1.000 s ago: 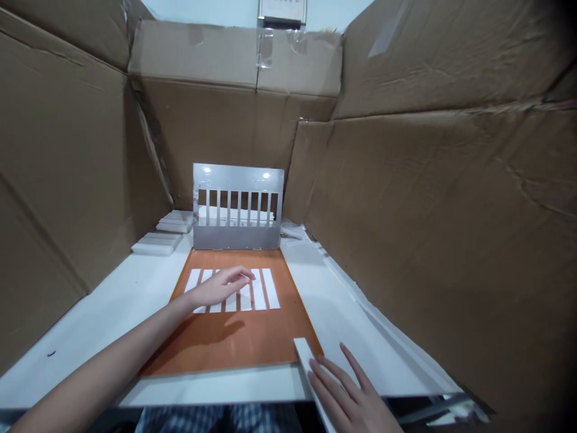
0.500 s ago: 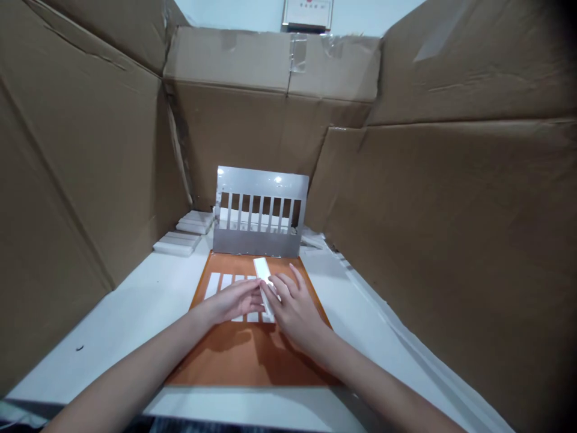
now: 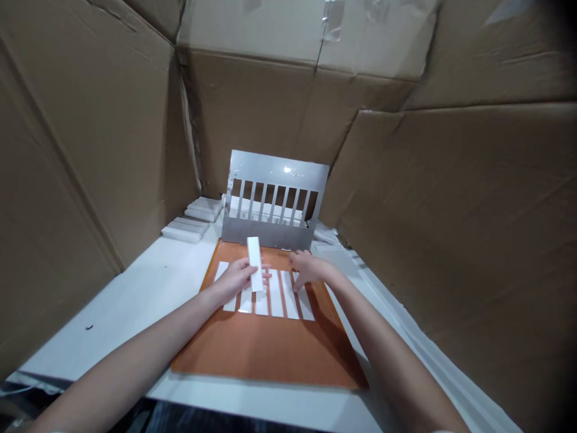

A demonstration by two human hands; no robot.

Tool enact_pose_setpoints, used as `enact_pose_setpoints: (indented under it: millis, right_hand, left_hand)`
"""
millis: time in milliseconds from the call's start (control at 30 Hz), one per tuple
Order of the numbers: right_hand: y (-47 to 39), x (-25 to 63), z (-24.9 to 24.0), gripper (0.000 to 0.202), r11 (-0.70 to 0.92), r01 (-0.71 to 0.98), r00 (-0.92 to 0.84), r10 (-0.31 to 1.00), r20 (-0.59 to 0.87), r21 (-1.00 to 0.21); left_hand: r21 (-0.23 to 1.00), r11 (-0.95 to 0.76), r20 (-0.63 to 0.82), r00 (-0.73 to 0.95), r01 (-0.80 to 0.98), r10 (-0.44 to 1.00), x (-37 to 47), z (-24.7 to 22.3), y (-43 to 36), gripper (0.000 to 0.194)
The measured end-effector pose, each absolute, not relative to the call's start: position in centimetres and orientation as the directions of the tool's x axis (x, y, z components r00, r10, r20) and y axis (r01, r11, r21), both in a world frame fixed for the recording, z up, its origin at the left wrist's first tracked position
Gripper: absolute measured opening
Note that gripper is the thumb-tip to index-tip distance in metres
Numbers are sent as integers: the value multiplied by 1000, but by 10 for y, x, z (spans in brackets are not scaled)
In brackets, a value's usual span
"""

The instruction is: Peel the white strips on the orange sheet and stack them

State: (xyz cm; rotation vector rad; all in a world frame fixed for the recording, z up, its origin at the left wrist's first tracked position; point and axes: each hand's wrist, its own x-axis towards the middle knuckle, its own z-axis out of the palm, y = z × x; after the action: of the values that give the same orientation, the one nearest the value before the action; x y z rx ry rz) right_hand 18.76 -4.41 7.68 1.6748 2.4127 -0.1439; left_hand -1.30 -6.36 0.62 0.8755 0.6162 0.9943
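Note:
My left hand [image 3: 235, 279] holds a narrow white strip [image 3: 254, 258] between thumb and fingers, above an orange board [image 3: 265, 349]. Several white strips [image 3: 276, 294] lie side by side on that board, partly covered by my hands. My right hand [image 3: 306, 267] is over the right end of this row, fingers apart, with nothing seen in it. Behind the board stands a grey metal frame [image 3: 279, 168] with a row of upright slots, tilted back.
Stacks of white strips [image 3: 184, 230] sit at the back left of the white table [image 3: 135, 294]. More white pieces [image 3: 325, 233] lie behind the frame and at its right. Cardboard walls [image 3: 460, 228] enclose the left, back and right.
My right hand has let go of the strip and moved right. The left hand now holds it alone, more upright. The view has tilted down and shifted slightly.

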Motion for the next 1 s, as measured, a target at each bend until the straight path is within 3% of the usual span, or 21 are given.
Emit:
enact_pose_setpoints:
  millis: [200, 367, 533, 667, 767, 867, 1000]
  right_hand:
    - [-12, 206, 60, 47, 347, 932, -359, 851, -384, -104]
    - [0, 210, 58, 41, 320, 917, -394, 813, -428, -236]
    - [6, 227, 92, 36, 273, 868, -445, 798, -406, -414]
    - [-2, 225, 121, 35, 245, 684, -466, 871, -154, -687]
    - [-11, 201, 116, 33, 327, 530, -476, 878, 45, -782]
    - [-18, 174, 98, 27, 401, 527, -442, 882, 162, -749]
    - [-26, 155, 82, 14, 556, 610, -440, 830, 342, -564]
  left_hand:
    - [869, 252, -41, 446, -425, 894, -11, 1, -63, 20]
    - [899, 245, -53, 465, -363, 884, -12, 4, -65, 17]
    - [932, 195, -31, 468, -305, 883, -12, 1, -65, 16]
    - [910, 235, -34, 504, -341, 863, -10, -3, -65, 15]
    - [897, 274, -56, 524, -347, 850, -9, 1, -68, 17]
    - [863, 325, -69, 546, -387, 835, -9, 5, -71, 22]
    - [868, 300, -22, 573, -396, 819, -10, 3, -71, 35]
